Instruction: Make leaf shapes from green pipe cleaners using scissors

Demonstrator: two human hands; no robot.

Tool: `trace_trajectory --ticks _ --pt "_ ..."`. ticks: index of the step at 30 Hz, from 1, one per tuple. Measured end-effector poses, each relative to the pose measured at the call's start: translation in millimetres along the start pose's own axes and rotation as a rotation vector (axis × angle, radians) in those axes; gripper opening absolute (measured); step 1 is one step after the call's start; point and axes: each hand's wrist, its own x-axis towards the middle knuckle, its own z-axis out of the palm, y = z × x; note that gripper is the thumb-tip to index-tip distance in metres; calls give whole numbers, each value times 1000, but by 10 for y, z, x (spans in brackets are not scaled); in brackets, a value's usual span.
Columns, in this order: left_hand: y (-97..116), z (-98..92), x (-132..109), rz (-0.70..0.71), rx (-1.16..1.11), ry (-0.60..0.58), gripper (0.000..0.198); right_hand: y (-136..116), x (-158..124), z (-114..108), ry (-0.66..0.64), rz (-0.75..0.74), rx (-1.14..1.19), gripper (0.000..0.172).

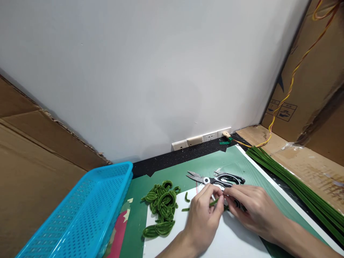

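My left hand [205, 216] and my right hand [252, 209] meet over a white sheet [182, 243], fingertips pinched close together. Between them is a short green pipe cleaner [214, 202], partly hidden by the fingers. Just behind the hands lie scissors [206, 180] with black-and-grey handles, blades pointing left and slightly apart. Left of my left hand sits a pile of green pipe-cleaner leaves [164, 200], with a few more leaves [159, 229] in front of it. A small curved green piece [187, 196] and a short straight piece [185, 209] rest between pile and hand.
A blue plastic basket [80, 211] stands at the left beside cardboard. Long green pipe cleaners [292, 186] lie bundled along the right edge of the green mat [185, 172]. Sockets [211, 137] line the wall base, with a yellow twisted cord [291, 82] running up right.
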Motion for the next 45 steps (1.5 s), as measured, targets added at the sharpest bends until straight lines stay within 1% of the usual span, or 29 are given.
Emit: trace_trajectory --ticks 6,13,18,25,31,35,39,45 --pt "-10 -17 3 -20 -67 -45 13 -4 -10 1 27 -28 4 17" --pt "12 -39 -11 -23 -56 -70 19 25 -7 -23 16 -82 -6 17" --pt "21 -58 -12 28 -10 -80 22 44 7 -23 9 -111 -4 17" --pt "2 -57 -12 109 78 -69 18 76 -11 -9 -12 -111 35 17" --pt "5 -48 -37 210 216 -65 18 77 -14 -41 -26 -98 88 20" --pt "7 -34 -45 207 223 -46 18 83 4 -58 -21 -101 85 19" --pt "-3 -22 -56 221 216 -2 15 82 25 -60 -3 -117 54 19" --pt "24 -20 -55 234 231 25 13 52 31 -95 -48 -106 82 15"
